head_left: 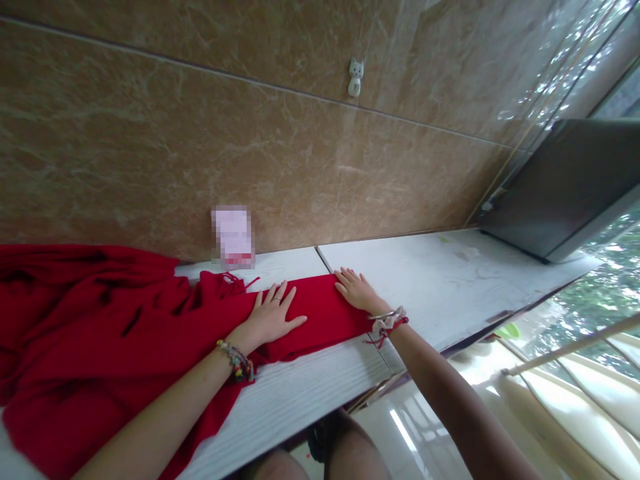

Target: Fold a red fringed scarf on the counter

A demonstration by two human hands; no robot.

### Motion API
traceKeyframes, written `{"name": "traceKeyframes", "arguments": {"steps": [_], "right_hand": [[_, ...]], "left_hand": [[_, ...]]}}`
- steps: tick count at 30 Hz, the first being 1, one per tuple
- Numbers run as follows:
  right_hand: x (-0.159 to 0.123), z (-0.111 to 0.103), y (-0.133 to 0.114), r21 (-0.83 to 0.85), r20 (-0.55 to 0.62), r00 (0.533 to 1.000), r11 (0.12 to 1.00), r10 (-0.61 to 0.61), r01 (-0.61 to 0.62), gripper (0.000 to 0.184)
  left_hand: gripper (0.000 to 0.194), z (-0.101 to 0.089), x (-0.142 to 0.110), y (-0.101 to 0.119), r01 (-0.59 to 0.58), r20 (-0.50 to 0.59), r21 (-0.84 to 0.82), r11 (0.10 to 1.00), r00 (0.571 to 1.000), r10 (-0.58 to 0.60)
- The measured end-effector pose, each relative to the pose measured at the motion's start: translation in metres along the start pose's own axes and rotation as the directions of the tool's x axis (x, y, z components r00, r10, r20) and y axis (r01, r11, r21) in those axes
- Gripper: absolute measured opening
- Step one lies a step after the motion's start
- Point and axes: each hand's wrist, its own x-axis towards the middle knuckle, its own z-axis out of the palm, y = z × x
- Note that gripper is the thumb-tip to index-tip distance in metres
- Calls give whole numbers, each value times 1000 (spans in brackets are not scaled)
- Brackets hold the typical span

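A large piece of red cloth (145, 347) lies along the white tabletop, loose and rumpled on the left. Its right end forms a flat, folded strip (320, 313) with a straight edge. My left hand (273, 320) rests palm down on the strip, fingers spread, with a ring on one finger and a beaded bracelet at the wrist. At the strip's right end my right hand (357, 291) also lies flat, fingers stretched out over the cloth's far corner. Thin red strings (240, 281) stick out from the cloth's far edge near my left hand.
Against the brown marbled wall (280, 160) stands a small blurred pink-and-white packet (233, 237). A white cat-shaped hook (355, 77) is fixed higher up. At the right end of the white tabletop (430, 280) is a large dark grey box-like object (560, 187), beside a window.
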Motion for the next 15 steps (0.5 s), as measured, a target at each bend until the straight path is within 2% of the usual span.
{"name": "traceKeyframes", "arguments": {"steps": [3, 5, 8, 12, 15], "right_hand": [[-1, -6, 0, 9, 15, 994, 994, 112, -112, 44], [0, -11, -9, 12, -33, 991, 992, 127, -126, 45], [2, -16, -32, 50, -99, 995, 999, 20, -15, 47], [6, -16, -61, 122, -58, 986, 979, -155, 161, 49], [7, -9, -69, 162, -36, 977, 963, -211, 214, 48]], "left_hand": [[70, 0, 3, -7, -22, -60, -7, 1000, 998, 22], [61, -2, 6, -16, 4, -127, -5, 1000, 992, -5], [45, -10, 11, -33, 67, -197, -18, 998, 978, -70], [28, -25, 15, -56, 62, -198, -62, 996, 977, -74], [21, -37, 16, -66, 52, -223, -106, 993, 972, -74]]}}
